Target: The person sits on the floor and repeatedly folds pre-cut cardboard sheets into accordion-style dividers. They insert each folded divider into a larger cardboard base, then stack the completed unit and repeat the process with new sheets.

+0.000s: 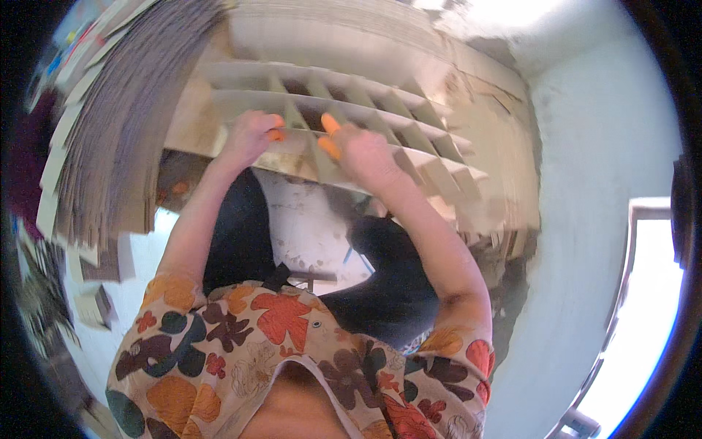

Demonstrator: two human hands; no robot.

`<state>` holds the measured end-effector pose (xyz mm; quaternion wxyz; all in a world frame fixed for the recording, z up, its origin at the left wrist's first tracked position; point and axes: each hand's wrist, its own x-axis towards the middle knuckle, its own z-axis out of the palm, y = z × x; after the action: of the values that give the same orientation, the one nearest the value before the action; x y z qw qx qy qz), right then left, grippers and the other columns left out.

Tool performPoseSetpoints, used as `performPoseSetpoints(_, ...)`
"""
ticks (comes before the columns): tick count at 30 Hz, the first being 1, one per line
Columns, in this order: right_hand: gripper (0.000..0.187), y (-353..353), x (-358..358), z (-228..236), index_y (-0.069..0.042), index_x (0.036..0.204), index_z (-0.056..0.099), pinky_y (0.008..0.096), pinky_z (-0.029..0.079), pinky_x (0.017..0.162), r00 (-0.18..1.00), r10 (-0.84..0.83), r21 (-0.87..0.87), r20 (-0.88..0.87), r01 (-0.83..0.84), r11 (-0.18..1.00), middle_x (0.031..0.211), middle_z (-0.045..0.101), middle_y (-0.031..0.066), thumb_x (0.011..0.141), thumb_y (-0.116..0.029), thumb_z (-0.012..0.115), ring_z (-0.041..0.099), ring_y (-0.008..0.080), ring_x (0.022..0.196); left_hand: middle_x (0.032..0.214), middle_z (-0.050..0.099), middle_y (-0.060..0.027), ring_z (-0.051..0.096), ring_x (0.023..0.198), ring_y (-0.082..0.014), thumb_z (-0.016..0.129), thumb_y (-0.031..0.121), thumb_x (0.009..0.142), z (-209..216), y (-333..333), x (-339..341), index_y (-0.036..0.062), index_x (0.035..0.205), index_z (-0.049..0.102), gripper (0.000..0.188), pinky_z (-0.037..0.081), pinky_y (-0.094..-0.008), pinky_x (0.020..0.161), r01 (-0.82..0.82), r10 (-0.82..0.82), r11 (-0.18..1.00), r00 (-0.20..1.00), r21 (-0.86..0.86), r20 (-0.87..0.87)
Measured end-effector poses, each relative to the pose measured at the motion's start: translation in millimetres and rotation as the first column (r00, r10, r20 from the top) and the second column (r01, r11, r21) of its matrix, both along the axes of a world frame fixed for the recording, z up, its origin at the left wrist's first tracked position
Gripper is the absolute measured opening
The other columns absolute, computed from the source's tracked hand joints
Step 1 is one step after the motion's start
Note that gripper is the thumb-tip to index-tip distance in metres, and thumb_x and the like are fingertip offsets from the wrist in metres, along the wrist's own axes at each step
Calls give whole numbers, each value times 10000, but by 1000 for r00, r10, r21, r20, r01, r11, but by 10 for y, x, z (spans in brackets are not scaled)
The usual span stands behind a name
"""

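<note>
A grid of interlocked cardboard dividers stands in front of me, its long strips running left to right with shorter cross-pieces between them. My left hand is closed at the near long strip, orange covers on its thumb and fingertip pinching the strip's upper edge. To its right, my right hand is over the same near side of the grid. Its orange-covered finger and thumb are apart, one on either side of the strip's top edge, with a gap showing. The hand hides part of the nearest cells.
A tall stack of thin cardboard strips fills the left. More stacked cardboard lies behind the grid, and brown sheets are at its right. A pale wall rises on the right. My legs are below the work surface's near edge.
</note>
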<state>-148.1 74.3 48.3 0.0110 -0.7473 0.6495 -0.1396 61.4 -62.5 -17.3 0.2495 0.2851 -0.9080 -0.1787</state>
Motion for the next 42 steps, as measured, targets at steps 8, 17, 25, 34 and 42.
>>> performPoseSetpoints(8, 372, 1267, -2256, -268, -111, 1138, 552, 426, 469, 809, 543, -816, -404, -197, 714, 572, 1085, 567, 106, 787, -187, 648, 542, 290, 1021, 719, 597, -121, 574, 735, -303, 676, 85, 711, -13, 1, 10, 80, 814, 658, 105, 443, -394, 656, 49, -43, 996, 995, 73, -85)
performPoseSetpoints(17, 654, 2017, -2749, -669, -58, 1190, 461, 426, 443, 835, 320, -881, -139, -349, 912, 386, 1048, 594, 188, 700, -374, 759, 540, 351, 1006, 713, 603, -114, 585, 727, -289, 696, 75, 699, 87, 26, 14, 70, 820, 664, 125, 450, -382, 650, 20, -20, 1000, 999, 11, -41)
performPoseSetpoints(25, 403, 1978, -2697, -367, -77, 1062, 468, 484, 472, 704, 296, -949, -166, -111, 935, 312, 914, 642, 189, 798, -284, 691, 613, 398, 855, 737, 607, -120, 585, 738, -298, 714, 118, 701, 100, 39, 21, 73, 877, 661, 189, 452, -388, 659, -1, 1, 998, 1000, 69, -6)
performPoseSetpoints(34, 519, 936, -1255, 1071, -103, 1333, 446, 387, 523, 753, 756, -535, -492, 376, 653, 576, 1131, 617, 176, 845, 3, 585, 641, 282, 940, 900, 645, -110, 585, 879, -285, 757, 241, 694, 322, 103, 341, 50, 1017, 640, 393, 456, -389, 741, -113, 107, 980, 993, -161, -47)
performPoseSetpoints(42, 611, 0, 93, 880, -40, 1387, 388, 345, 486, 873, 536, 10, -96, 844, 133, 987, 1302, 510, 167, 815, 119, 532, 564, 187, 1078, 939, 645, -140, 595, 923, -307, 717, 147, 749, 278, -30, 784, 23, 1012, 640, 301, 464, -374, 806, -176, 182, 981, 982, 86, -58)
